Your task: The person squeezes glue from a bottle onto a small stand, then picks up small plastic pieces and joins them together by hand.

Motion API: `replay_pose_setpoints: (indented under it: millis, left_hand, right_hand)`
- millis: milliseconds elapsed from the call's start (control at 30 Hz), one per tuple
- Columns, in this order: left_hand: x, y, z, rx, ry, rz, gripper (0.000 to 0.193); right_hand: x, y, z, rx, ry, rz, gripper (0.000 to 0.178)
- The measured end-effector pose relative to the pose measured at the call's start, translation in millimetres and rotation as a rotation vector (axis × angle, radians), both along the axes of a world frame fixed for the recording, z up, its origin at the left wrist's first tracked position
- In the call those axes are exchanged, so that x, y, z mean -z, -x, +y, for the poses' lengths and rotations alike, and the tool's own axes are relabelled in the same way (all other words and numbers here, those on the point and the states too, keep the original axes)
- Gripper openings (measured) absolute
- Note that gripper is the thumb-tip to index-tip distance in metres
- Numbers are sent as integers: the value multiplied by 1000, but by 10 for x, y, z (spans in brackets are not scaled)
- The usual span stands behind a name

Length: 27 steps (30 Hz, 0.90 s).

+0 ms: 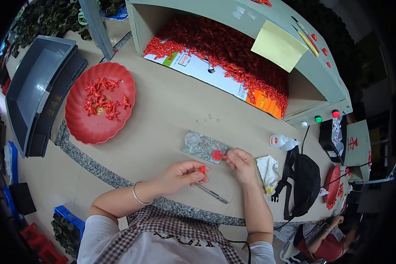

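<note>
Between the thumb and fingers of my left hand (188, 176) is a small red plastic piece (202, 170). A slim metal tool (212, 192), like tweezers, slants from under that hand toward the table edge; I cannot tell whether the hand also grips it. My right hand (242, 163) pinches a small red stick-like piece (225, 157), whose tip meets a round red-filled dish (217, 154). That dish sits on the right end of a speckled grey stone slab (203, 148). A clear round dish (192, 139) stands at the slab's left end.
On the left, a scalloped red bowl (126, 115) holds several red figures, beside stacked grey bins (39, 92). A shelf unit (317, 94) full of red pieces stands at the back. White bottles (284, 142), a stained cloth (268, 171) and a black bag (306, 180) lie right.
</note>
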<state>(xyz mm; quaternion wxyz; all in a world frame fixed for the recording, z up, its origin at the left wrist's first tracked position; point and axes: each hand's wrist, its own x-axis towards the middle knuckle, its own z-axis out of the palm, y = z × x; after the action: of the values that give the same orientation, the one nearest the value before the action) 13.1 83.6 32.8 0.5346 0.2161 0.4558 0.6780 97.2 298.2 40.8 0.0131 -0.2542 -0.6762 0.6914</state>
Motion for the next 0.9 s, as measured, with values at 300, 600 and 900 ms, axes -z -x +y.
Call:
replay_pose_setpoints:
  millis: [300,600,900]
  left_hand:
    - [-8,15,-2,-22,-3,-23,25]
    - [2,16,-7,-16,8,-22,25]
    - [2,15,-8,-9,25,0,25]
  right_hand:
    - [15,86,15,-8,-114,-135,32]
    - [9,109,1,-11,-181,-159,33]
    - [16,108,-5,-5,-185,-152,33]
